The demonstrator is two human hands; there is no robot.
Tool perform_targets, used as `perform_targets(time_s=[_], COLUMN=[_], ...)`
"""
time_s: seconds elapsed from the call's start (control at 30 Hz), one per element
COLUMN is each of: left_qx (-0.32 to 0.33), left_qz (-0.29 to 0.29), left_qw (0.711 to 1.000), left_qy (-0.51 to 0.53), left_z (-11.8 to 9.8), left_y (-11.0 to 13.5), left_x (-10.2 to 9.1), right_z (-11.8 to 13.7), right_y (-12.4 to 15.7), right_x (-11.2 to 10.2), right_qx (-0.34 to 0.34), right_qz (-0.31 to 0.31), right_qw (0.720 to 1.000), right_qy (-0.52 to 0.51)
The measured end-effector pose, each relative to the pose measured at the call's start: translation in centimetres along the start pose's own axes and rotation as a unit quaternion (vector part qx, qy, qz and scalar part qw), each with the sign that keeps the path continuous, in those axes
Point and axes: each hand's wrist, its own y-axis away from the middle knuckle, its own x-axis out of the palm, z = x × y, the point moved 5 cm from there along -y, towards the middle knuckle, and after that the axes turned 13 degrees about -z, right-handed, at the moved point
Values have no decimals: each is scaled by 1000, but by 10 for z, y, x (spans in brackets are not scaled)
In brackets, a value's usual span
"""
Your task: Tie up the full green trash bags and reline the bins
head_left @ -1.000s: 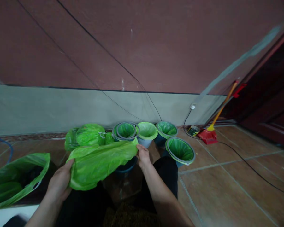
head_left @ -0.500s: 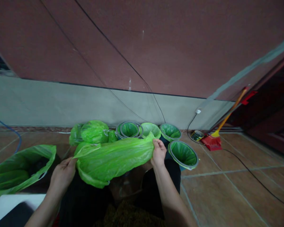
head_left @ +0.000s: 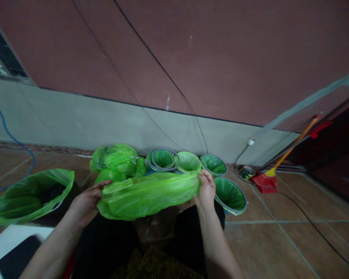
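A bright green plastic garbage bag is stretched sideways above my knees, filled out and creased along its length. At its left end my left hand grips the edge, the forefinger extended along the top; some of its fingertips are hidden by the plastic. My right hand pinches the gathered right end between thumb and fingers. Just beyond the bag stand several small bins lined with green bags, among them a light-green bin and a grey-rimmed bin close to my right hand.
A large open green-lined bin with dark contents stands at the left. Tied green bags lie by the wall. A white surface with a dark flat device is at lower left. A red dustpan and a power cord are at right.
The left end of the bag, loose and flared before, is now drawn in tighter, and my left hand has turned with its fingers higher on it. The view has shifted slightly.
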Motion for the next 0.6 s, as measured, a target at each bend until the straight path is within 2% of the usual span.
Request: perform_targets(time_s=[0.17,0.27,0.3,0.37,0.47,0.53,0.6], left_qx=[-13,16,33,69,101,78,9], left_qz=[103,142,134,81,-29,-78,-69], left_qw=[994,985,983,982,988,994,996], left_qy=[-40,-92,-118,-158,-113,-22,61], left_z=[12,20,22,26,24,22,21], left_y=[12,11,9,2,-8,-13,-17], left_x=[14,19,20,18,13,10,11], right_z=[15,20,21,22,24,25,25], right_y=[-1,-1,-2,-2,-4,-8,-12], right_x=[7,8,7,5,0,-5,-11], right_qx=[-37,-44,-44,-41,-53,-79,-109], right_qz=[27,38,42,54,64,60,49], right_qw=[998,996,995,994,993,992,990], right_qy=[41,68,75,84,81,76,72])
